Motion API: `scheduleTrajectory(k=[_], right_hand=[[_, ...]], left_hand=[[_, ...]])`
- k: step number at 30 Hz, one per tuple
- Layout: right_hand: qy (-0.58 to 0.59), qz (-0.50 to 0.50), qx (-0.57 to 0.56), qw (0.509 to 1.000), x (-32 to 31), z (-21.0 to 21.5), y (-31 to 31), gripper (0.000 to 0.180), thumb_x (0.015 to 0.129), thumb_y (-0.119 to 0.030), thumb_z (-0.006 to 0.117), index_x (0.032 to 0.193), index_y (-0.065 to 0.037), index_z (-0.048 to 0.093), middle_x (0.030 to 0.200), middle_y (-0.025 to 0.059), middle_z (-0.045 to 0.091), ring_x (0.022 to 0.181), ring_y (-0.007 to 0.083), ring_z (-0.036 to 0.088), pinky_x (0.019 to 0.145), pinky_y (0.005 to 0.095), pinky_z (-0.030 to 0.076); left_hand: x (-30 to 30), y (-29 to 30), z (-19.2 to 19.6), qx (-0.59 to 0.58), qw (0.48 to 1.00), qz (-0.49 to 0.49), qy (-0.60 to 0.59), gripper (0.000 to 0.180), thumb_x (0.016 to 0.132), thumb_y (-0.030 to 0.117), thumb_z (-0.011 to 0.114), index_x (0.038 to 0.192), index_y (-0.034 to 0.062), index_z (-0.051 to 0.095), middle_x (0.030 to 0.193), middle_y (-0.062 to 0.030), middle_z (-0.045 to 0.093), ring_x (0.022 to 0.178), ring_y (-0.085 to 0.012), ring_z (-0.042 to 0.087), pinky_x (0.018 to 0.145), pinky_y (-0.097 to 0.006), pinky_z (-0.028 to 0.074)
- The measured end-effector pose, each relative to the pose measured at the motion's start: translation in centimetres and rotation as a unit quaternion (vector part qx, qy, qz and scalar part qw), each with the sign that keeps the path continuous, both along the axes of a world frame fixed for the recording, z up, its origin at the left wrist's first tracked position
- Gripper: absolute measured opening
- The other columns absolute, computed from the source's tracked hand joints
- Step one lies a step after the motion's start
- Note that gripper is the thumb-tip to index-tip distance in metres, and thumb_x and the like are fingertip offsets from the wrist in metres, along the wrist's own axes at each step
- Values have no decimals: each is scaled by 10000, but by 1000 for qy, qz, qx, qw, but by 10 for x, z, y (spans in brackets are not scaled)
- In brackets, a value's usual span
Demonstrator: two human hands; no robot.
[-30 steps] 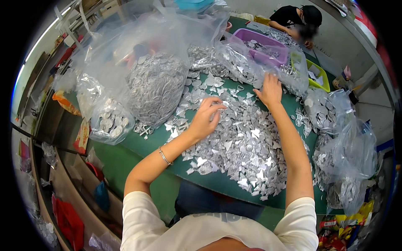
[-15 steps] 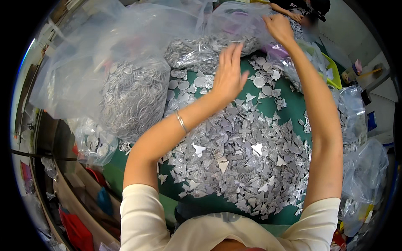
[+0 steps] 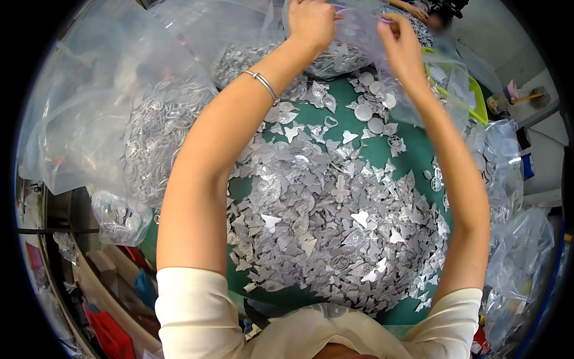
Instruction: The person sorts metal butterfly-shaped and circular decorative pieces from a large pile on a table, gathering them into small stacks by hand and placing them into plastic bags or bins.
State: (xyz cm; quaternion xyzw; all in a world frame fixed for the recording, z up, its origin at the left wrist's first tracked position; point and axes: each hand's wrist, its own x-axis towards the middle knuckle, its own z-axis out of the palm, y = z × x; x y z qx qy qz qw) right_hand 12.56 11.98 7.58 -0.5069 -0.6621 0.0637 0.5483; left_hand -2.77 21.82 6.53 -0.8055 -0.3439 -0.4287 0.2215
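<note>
At the far side of the table my left hand (image 3: 311, 25) is closed on the edge of a clear, purple-tinted plastic bag (image 3: 359, 27). My right hand (image 3: 402, 48) pinches that bag's edge to the right, with thumb and fingers together. Silvery metal pieces (image 3: 341, 61) sit in the lower part of the bag, between my two wrists. Below my forearms spreads a wide pile of small flat silver-grey metal pieces (image 3: 335, 221), many leaf- or wing-shaped. Several round metal discs (image 3: 363, 112) lie between the pile and the bag.
Large clear bags full of metal pieces (image 3: 158, 137) stand at the left, beside a smaller bag (image 3: 122, 218). A yellow-green basket (image 3: 478, 99) is at the right, with more plastic bags (image 3: 520, 251) nearer. Another person's hand (image 3: 417, 12) shows at the far edge. The tabletop (image 3: 344, 99) is green.
My left hand has moved up and away from the near pieces and closed on the bag's edge. My right hand has come slightly down. The large left bag has sagged leftward.
</note>
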Motion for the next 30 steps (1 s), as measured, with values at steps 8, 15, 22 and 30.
scheduleTrajectory(k=[8,15,22,30], right_hand=[[-264,10,-91,960,13,-125,-54,486,827,-292,542,1172,32,433,1218,220,419,1126,367,400,963,409,321],[-385,-143,-155,899,41,-113,-15,531,837,-377,495,1172,32,443,1225,217,439,1119,357,426,957,409,334],[-322,-1,-162,933,47,-137,-27,544,845,-400,466,1180,28,453,1240,194,444,1139,335,419,970,405,323],[-345,-6,-129,930,45,-145,-21,530,809,-440,517,1156,-40,523,1270,148,444,1164,321,413,981,392,311]], left_hand=[[7,5,1,44,996,-7,-79,171,711,228,608,605,94,612,672,-75,566,722,-252,559,673,-396,381],[2,8,-3,69,994,-7,-89,138,680,192,599,583,93,605,701,-75,580,729,-245,560,661,-392,383],[-2,7,-5,66,993,-22,-100,138,675,174,597,573,82,591,697,-88,576,736,-258,558,659,-392,388],[1,-2,-9,32,996,-33,-82,141,694,164,606,589,71,601,647,-98,560,697,-265,555,649,-396,388]])
